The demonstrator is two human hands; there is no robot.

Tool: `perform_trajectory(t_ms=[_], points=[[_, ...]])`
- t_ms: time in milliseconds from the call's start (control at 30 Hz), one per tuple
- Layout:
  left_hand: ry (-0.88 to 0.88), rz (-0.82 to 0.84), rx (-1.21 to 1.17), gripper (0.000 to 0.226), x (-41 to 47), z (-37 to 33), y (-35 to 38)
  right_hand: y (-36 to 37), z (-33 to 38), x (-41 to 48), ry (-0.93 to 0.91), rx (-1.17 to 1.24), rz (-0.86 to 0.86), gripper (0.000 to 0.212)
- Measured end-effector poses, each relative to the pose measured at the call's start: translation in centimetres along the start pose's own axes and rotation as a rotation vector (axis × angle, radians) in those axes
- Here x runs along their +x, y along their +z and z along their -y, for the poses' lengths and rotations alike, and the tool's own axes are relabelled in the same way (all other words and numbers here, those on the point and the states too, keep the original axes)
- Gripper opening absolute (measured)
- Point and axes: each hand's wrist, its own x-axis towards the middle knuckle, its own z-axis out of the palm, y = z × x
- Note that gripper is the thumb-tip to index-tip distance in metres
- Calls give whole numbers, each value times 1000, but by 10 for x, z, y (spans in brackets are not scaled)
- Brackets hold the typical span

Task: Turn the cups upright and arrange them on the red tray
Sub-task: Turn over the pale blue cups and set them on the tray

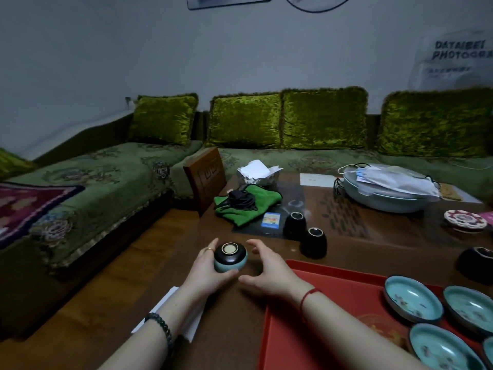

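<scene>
This is a home living room. An L-shaped sofa [112, 177] in green floral fabric runs from nine o'clock round to two o'clock, backed by crushed-velvet green cushions [324, 117] along a plain pale wall [240, 54]. A dark wooden coffee table [373, 236] fills the near ground from twelve to four o'clock, cluttered with household things: a green cloth [245, 206], crumpled paper [257, 169], a grey lidded dish [384, 193] with face masks laid on it, and a crocheted coaster [465, 220]. A red and purple woven throw [29, 201] lies on the sofa at nine o'clock. The floor is polished wood [112, 284].
</scene>
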Motion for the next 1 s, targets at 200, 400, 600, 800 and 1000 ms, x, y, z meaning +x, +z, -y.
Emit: perform_trajectory(t_ms=[200,400,600,800,1000], points=[[49,-18,-1,95,17,5,12,16,3,25,50,-126,55,77],[101,-64,62,90,20,3,11,14,2,29,51,-70,73,80],[-36,-84,-350,74,2,-18,2,-5,5,7,-42,186,-111,81],[-75,277,-1107,30,-46,-73,9,-37,11,-50,-246,212,-254,80],[-215,484,-1318,40,-90,-114,40,-69,3,-119,-247,172,-295,87]])
